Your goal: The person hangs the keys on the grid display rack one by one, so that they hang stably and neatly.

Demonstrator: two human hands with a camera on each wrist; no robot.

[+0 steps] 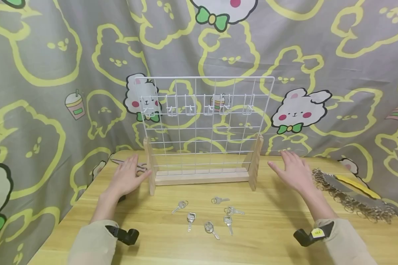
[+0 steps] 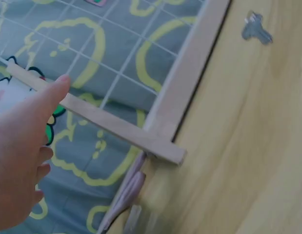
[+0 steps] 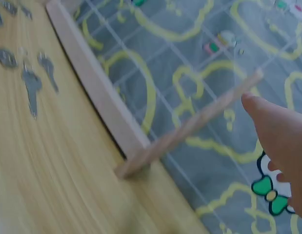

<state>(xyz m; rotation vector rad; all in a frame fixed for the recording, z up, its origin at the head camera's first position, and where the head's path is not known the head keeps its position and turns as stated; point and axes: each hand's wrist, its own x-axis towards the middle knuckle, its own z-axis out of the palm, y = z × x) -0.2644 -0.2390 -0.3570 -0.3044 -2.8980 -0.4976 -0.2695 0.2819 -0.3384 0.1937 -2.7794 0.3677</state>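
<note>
A white wire grid rack (image 1: 203, 140) stands upright on a wooden base (image 1: 202, 179), with several white hooks (image 1: 190, 109) hung across its upper part. My left hand (image 1: 127, 176) is held beside the rack's left wooden post (image 1: 149, 165). Its thumb overlaps that post in view; whether they touch I cannot tell. To the right of the other post (image 1: 256, 162), my right hand (image 1: 293, 173) hovers with fingers extended and a visible gap in the head view. Neither hand holds anything. Several silver keys with rings (image 1: 209, 228) lie spread in front of the rack.
Scissors (image 1: 142, 168) lie behind my left hand, partly hidden by it. At the right, many metal rings (image 1: 351, 206) hang round a grey and yellow piece (image 1: 358, 186). A patterned curtain (image 1: 185, 48) closes off the back of the wooden table (image 1: 172, 250).
</note>
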